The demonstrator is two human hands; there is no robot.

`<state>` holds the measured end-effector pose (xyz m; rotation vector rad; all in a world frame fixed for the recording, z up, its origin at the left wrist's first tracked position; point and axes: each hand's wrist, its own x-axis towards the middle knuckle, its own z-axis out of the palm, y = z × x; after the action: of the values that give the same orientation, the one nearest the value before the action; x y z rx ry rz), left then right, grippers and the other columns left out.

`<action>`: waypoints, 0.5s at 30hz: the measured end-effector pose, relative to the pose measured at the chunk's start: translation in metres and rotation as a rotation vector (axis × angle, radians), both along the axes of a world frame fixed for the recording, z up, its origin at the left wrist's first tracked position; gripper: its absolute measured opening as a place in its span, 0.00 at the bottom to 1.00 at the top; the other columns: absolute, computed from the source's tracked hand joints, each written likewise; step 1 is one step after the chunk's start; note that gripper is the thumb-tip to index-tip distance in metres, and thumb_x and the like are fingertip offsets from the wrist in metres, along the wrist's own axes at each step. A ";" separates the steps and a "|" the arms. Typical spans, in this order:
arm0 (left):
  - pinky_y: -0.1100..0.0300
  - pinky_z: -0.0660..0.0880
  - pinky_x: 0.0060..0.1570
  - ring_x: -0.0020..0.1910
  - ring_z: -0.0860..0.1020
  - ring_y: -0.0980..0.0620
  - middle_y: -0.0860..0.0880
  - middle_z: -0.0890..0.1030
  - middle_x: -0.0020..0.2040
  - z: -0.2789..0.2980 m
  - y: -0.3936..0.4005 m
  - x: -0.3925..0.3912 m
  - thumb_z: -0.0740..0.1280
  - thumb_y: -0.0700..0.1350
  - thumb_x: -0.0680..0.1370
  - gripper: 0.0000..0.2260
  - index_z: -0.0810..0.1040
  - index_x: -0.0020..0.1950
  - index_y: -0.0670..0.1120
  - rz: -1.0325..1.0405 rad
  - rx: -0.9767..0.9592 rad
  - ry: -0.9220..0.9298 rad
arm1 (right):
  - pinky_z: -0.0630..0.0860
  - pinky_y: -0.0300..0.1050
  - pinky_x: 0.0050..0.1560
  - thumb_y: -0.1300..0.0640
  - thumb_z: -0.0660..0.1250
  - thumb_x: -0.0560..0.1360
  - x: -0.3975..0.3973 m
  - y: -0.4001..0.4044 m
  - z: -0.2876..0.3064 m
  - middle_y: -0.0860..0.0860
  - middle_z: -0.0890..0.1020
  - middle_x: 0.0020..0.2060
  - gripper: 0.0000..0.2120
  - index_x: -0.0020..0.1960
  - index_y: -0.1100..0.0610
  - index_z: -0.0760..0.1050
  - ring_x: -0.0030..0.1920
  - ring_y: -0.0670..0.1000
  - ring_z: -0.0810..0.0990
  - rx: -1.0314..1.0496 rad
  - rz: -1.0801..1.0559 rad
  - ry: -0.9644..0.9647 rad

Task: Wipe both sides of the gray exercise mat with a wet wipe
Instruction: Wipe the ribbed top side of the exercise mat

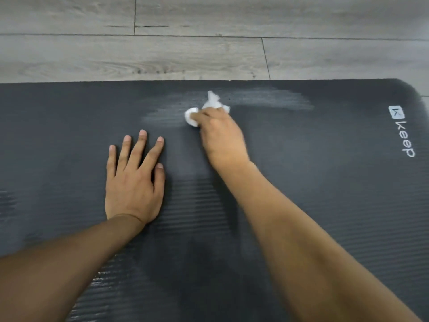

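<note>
Flatly, left hand [133,182] splayed on gray mat [325,182], right hand [220,135] outstretched, grip clutching white wipe [210,105].

Gray exercise mat [301,182] lies flat on wood-plank floor [162,54]; white "keep" logo [402,131] near right end. Left hand [133,180] rests palm-down on mat, fingers spread. Right hand [220,135] grips crumpled white wet wipe [209,108], pressed to mat near far edge. Pale damp streaks flank wipe.

Crumpled white wet wipe [192,117] on flat, seemingly damp-streaked gray mat [325,182].
</note>
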<state>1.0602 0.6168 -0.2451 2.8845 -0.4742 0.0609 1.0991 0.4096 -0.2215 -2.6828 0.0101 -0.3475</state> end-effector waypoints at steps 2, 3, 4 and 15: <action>0.40 0.51 0.80 0.81 0.57 0.40 0.45 0.62 0.82 0.000 -0.001 -0.001 0.51 0.52 0.83 0.25 0.64 0.81 0.52 0.010 -0.010 0.002 | 0.72 0.45 0.44 0.56 0.62 0.74 -0.034 -0.079 0.000 0.54 0.80 0.48 0.10 0.54 0.53 0.77 0.49 0.54 0.78 -0.100 -0.330 0.067; 0.40 0.51 0.80 0.81 0.57 0.40 0.45 0.62 0.82 0.001 -0.001 -0.001 0.50 0.52 0.83 0.25 0.64 0.81 0.53 0.016 -0.007 0.006 | 0.71 0.47 0.45 0.59 0.59 0.75 -0.052 -0.112 0.001 0.56 0.79 0.48 0.12 0.56 0.55 0.77 0.51 0.57 0.77 -0.119 -0.444 0.111; 0.40 0.51 0.80 0.81 0.57 0.40 0.45 0.62 0.82 0.001 -0.001 -0.001 0.50 0.53 0.83 0.25 0.64 0.81 0.53 0.015 0.001 0.009 | 0.70 0.48 0.46 0.63 0.57 0.75 -0.068 -0.134 0.003 0.57 0.79 0.49 0.15 0.56 0.56 0.78 0.53 0.59 0.76 -0.126 -0.524 0.115; 0.42 0.48 0.80 0.81 0.57 0.41 0.46 0.61 0.82 0.000 -0.001 0.002 0.48 0.53 0.82 0.26 0.64 0.80 0.54 0.012 0.004 0.010 | 0.52 0.18 0.56 0.64 0.55 0.75 -0.084 -0.140 -0.026 0.54 0.78 0.56 0.20 0.63 0.55 0.77 0.60 0.54 0.73 0.053 -0.600 -0.134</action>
<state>1.0624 0.6154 -0.2448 2.8906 -0.4552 0.0471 1.0150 0.2700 -0.2478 -2.5439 0.7799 -0.6932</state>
